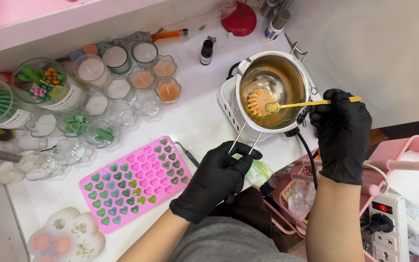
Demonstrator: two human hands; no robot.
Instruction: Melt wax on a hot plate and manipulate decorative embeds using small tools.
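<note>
Both hands wear black gloves. My left hand [217, 179] grips the wire handle [244, 139] of a steel melting pot [271, 90] that sits on a small white heater [228, 103]. My right hand [341, 128] holds a thin yellow spoon [311, 103] by its end; the spoon's bowl dips into the pot's yellowish liquid beside an orange flower-shaped piece [259, 100]. A pink heart-cavity silicone mould [136, 180], partly filled with green and a few yellow-green hearts, lies on the white table left of my left hand.
Glass candle holders [141, 77], some filled with white or orange wax, crowd the table's left and back. A small dark bottle [206, 51] and a red lid [239, 20] stand behind the pot. A flower-shaped white mould [66, 237] lies front left. A pink cart [403, 150] and power strip [386, 228] are at right.
</note>
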